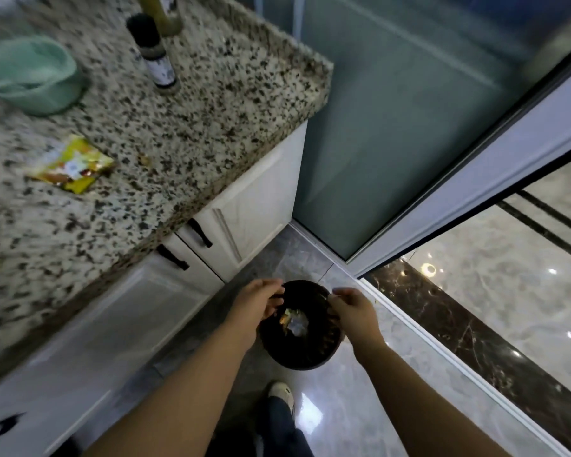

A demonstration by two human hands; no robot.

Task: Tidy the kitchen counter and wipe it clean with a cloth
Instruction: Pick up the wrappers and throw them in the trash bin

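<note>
Both hands, left (261, 300) and right (355, 308), are held over the bin (302, 354), each grip pinching its liner rim; scraps should be dropped centrally. One yellow packet (71, 164) is left on the tabletop (211, 94).

One yellow packet (70, 163), one green cloth (30, 77), one bottle (152, 51), one black bin (302, 354), two hands (259, 303).

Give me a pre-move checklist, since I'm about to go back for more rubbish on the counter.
1. Dark round bin upright on floor: ok.
2. Scraps landed inside bin: ok.
3. Left hand empty: cannot tell, fingers curl at the rim.
4. Right hand empty: cannot tell, fingertips pinched.
5. Yellow crumpled packet cleared off speckled granite counter: not ok.
6. Mint-green cloth within sight: ok.
</note>
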